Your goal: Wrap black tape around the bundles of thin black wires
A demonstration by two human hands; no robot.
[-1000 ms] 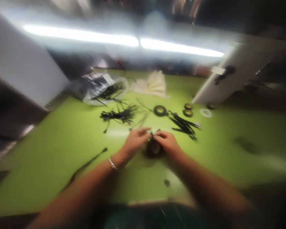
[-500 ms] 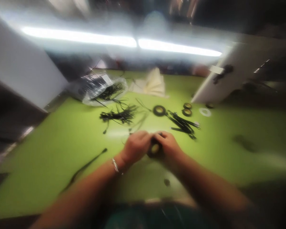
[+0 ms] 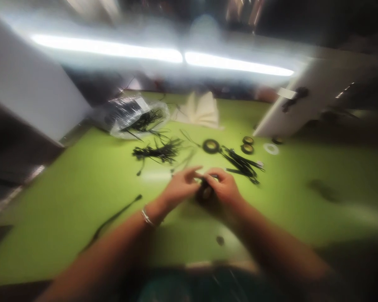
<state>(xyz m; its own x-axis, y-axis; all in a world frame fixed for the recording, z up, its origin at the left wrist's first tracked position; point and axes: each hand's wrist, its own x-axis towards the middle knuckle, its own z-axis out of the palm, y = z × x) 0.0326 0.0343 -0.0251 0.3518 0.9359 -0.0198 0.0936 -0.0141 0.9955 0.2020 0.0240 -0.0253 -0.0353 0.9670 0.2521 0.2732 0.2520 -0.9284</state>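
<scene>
Near the middle of the green table [image 3: 113,243], my right hand [image 3: 222,184] is closed on a black tape roll [image 3: 206,192], which is blurred and partly covered by the fingers. My left hand [image 3: 183,184], with a silver bracelet on the wrist, meets the roll's left side. Its index finger is lifted and the thumb reaches toward the roll; whether it pinches something small is unclear. Beyond the hands lie another black tape roll [image 3: 211,146], a bundle of black cables [image 3: 159,152] and a group of black strips [image 3: 244,164].
A clear plastic bag [image 3: 138,117] of black cables lies back left, beside pale folded sheets [image 3: 204,110]. Small tape rolls [image 3: 247,148] and a white ring [image 3: 271,149] are at right. A single cable [image 3: 116,216] lies left of my arms. White panels stand on both sides.
My left hand has shifted slightly left, and its fingers have spread from a closed grip at the roll. My right hand keeps hold of the tape roll in nearly the same place.
</scene>
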